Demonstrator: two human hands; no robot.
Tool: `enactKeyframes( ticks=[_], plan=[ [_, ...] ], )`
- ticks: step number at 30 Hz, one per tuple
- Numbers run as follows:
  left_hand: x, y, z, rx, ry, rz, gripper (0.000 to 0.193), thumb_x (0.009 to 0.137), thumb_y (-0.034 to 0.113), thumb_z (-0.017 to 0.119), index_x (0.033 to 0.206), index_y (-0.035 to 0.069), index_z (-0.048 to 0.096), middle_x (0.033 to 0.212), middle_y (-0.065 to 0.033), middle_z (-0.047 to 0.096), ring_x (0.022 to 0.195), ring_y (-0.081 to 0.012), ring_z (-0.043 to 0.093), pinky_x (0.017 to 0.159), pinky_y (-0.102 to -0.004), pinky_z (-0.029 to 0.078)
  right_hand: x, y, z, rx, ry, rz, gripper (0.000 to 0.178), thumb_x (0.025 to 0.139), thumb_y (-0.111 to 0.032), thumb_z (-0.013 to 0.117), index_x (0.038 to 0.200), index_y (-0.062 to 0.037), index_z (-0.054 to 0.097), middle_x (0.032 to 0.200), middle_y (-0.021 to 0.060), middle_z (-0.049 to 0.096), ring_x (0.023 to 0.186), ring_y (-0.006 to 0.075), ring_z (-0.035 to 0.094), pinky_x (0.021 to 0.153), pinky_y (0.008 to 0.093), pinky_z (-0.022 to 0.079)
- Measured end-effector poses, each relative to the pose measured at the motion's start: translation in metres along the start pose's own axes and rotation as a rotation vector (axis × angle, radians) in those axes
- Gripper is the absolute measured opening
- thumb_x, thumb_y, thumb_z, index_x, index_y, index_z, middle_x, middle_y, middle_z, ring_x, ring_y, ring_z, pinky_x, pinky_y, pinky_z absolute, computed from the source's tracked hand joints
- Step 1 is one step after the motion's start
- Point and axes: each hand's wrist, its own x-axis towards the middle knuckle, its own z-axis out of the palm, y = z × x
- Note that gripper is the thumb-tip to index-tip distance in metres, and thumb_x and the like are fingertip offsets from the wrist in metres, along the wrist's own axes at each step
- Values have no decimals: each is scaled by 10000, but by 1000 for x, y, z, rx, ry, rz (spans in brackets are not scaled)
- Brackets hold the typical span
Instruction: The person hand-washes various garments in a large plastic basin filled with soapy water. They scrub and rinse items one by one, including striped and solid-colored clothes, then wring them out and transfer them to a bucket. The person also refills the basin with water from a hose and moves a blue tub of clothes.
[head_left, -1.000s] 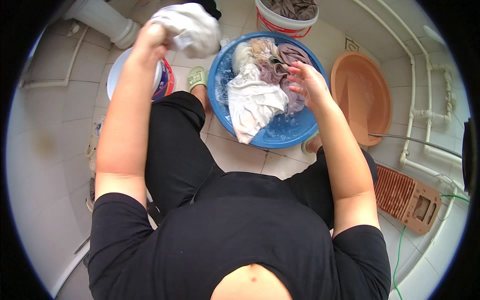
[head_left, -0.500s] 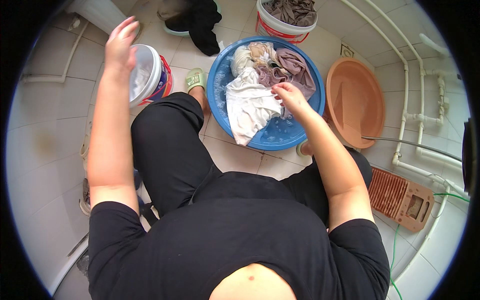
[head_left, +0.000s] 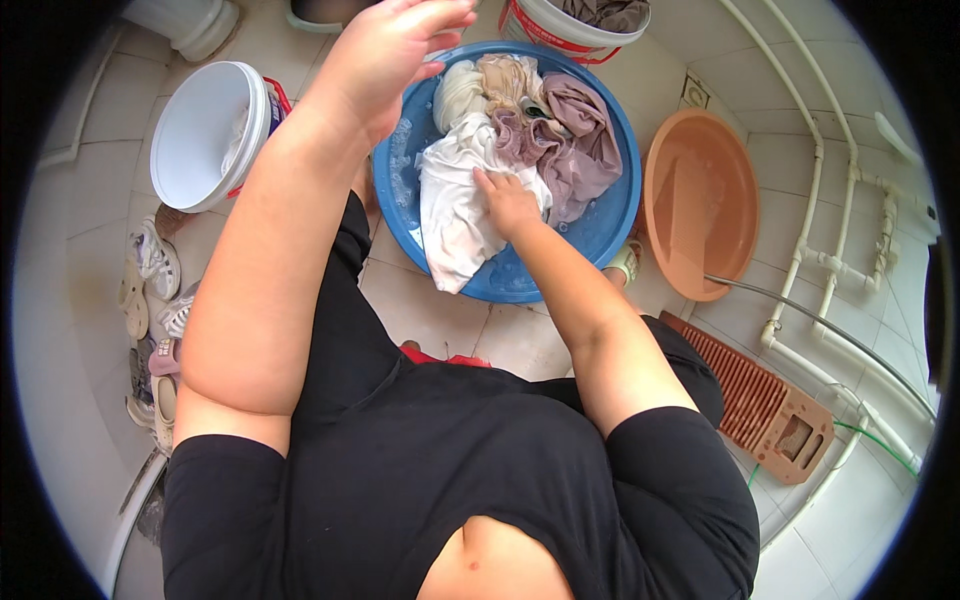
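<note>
A round blue basin on the floor holds water with suds and a heap of wet laundry. At its near left side a white garment is draped, its lower end at the basin's rim. My right hand rests on this garment with the fingers spread. Mauve cloth is bunched to the right of it, and cream and beige cloth lies behind. My left hand is raised at the basin's far left, empty, with its fingers apart.
To the left stands a white bucket with white cloth inside; shoes line the wall. Another bucket with dark cloth is behind. At right are an orange basin, a brown washboard and white pipes.
My left hand has swung from above the white bucket rightward to the blue basin's far left. The right hand has come down onto the white garment. My body leans further forward.
</note>
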Motion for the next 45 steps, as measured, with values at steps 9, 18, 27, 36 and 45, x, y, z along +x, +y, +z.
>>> enactKeyframes(
  ticks=[9,18,27,36,45],
  plan=[
    [6,-3,23,70,-126,-90,228,836,228,577,1003,72,571,888,-5,581,820,-83,519,696,-223,398,-65,56,-48,521,-93,202,286,676,-237,686,891,-52,644,837,112,639,760,195,614,680,305,467],
    [1,-10,38,177,-169,119,259,839,206,584,1005,7,572,875,-49,585,814,-107,526,723,-244,433,-181,41,-246,1436,799,-89,148,801,-55,595,932,-2,553,891,87,616,826,161,596,770,281,469],
    [-4,-11,44,420,-234,106,282,851,286,569,1037,75,590,939,-5,592,895,-85,525,790,-221,400,-172,53,-231,898,717,138,274,790,-111,641,1020,6,549,946,49,596,835,114,547,750,252,445],
    [0,-24,56,475,-342,105,296,871,242,549,1069,22,555,1006,-46,571,968,-121,519,869,-249,397,-73,131,-23,-7,223,303,645,672,-221,698,1260,-121,452,1323,160,394,1187,383,387,928,446,392],
    [-2,-24,73,506,-452,-1,267,872,196,556,1059,6,541,997,-37,562,942,-111,520,853,-253,409,-44,145,76,-351,-149,203,423,826,-145,462,1245,-101,488,1334,161,397,1264,360,316,951,538,338]
  ],
)
